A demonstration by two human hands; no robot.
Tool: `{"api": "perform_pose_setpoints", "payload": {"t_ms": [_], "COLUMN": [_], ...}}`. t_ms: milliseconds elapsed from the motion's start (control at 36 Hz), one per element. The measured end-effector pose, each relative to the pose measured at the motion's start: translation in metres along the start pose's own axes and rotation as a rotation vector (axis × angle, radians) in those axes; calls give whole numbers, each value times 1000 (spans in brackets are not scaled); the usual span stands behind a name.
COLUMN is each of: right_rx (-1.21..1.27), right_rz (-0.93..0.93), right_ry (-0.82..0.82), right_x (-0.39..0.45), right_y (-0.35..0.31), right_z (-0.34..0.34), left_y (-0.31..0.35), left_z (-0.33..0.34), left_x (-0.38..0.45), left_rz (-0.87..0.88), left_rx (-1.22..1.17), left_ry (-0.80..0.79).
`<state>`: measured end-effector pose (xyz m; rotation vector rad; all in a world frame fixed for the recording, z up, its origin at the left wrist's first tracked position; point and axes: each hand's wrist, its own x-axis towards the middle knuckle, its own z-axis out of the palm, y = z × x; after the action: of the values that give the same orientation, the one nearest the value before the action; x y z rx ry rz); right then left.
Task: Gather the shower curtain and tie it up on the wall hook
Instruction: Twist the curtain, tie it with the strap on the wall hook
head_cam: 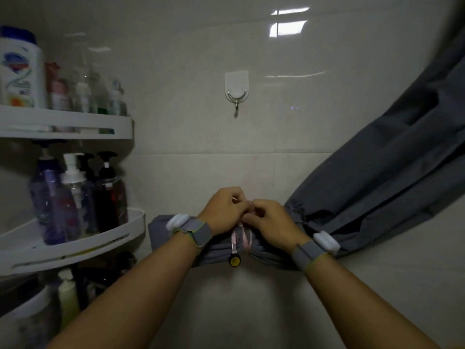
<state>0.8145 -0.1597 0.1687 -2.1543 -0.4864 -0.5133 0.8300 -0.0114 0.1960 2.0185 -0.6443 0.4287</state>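
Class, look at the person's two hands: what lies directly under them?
Under the left hand and right hand lies the bunched grey curtain, wrapped by a pink cord with a yellow tag. The cord's ends are covered by the fingers.

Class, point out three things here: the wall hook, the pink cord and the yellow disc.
wall hook (pixel 236 96), head view, on its metal loop
pink cord (pixel 246 236), head view, on a strand round the curtain
yellow disc (pixel 234 261), head view, on its face

bare forearms (pixel 141 293), grey wristbands (pixel 198 231), white pods (pixel 177 221)
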Motion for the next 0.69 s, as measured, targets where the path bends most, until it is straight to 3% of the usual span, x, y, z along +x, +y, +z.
{"api": "perform_pose_setpoints", "payload": {"t_ms": [83, 139, 250, 361, 444, 528, 694], "right_rx": [25, 67, 43, -126, -89, -98, -220], "right_rz": [-24, -2, -87, -275, -310, -283, -91], "right_ry": [25, 49, 121, 175, 160, 183, 613], "right_x": [1, 1, 4, 3, 3, 6, 42], "right_y": [2, 5, -5, -31, -35, -33, -49], "right_z": [2, 2, 3, -2, -9, -7, -13], "left_y": [1, -6, -18, -13, -9, -9, 7], "left_z": [-3, -5, -2, -13, -22, -18, -2], "left_x": [-4, -9, -15, -9, -4, -2, 1], "left_rz": [-25, -64, -2, 32, 39, 66, 139], "left_rx": [-141, -154, 414, 358, 302, 434, 516], "left_ry": [-25, -135, -406, -371, -347, -370, -286]}}
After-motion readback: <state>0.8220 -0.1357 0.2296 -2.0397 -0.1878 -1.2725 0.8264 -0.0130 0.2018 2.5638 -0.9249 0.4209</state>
